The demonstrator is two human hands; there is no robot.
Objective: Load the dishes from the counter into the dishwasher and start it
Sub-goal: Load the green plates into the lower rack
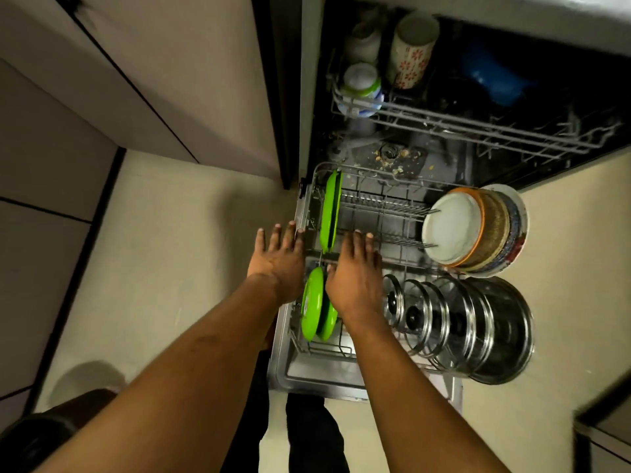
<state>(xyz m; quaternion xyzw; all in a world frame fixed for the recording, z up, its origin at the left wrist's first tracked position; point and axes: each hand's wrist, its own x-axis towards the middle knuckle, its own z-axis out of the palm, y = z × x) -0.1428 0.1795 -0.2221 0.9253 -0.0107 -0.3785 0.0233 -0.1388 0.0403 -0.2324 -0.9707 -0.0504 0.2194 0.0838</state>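
The dishwasher's lower rack (382, 213) is pulled out over the open door. A green plate (330, 209) stands on edge at the rack's left, and two more green plates (312, 303) stand nearer me. My left hand (278, 259) hovers flat over the rack's left edge with fingers straight, holding nothing. My right hand (355, 278) is stretched out flat just right of the green plates, also holding nothing. Stacked bowls and plates (474, 230) lean at the right, and steel lids and a pot (471, 322) fill the near right.
The upper rack (478, 128) holds a floral cup (411, 51), a white cup (363, 40) and a green-rimmed bowl (362, 90). Food scraps lie around the filter (392, 155) on the tub floor. Cabinet doors (136, 80) stand to the left, beige floor below.
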